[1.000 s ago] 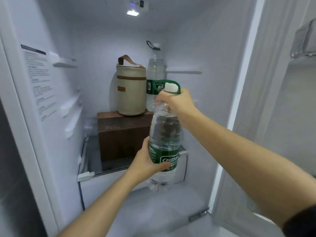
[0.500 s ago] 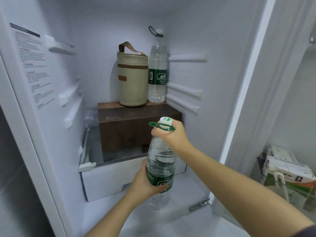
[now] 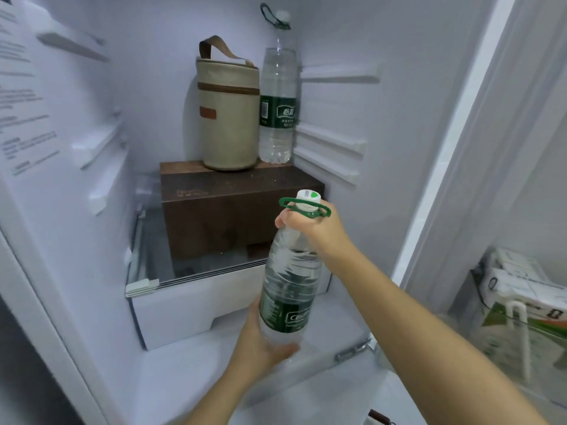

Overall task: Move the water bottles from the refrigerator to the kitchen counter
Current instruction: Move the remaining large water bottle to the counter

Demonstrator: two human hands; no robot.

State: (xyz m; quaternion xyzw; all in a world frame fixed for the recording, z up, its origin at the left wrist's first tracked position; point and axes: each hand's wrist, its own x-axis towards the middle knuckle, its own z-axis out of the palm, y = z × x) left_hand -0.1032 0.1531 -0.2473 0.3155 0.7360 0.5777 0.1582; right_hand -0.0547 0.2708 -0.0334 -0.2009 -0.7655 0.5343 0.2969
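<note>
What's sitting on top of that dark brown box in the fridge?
A beige bag with a brown handle and an upright water bottle stand side by side at the back of the brown box. The bag is closed, so its contents are hidden.

A beige cylindrical lunch bag (image 3: pixel 228 118) with a brown handle and zip band stands upright on the rear of a dark brown box (image 3: pixel 227 210). The box rests on a glass shelf (image 3: pixel 152 243) above a white drawer (image 3: pixel 184 305). A printed label (image 3: pixel 21 118) covers the left inner wall, and at far right a clear door bin (image 3: pixel 487 338) holds white cartons (image 3: pixel 521 286) with green and orange print.
</note>
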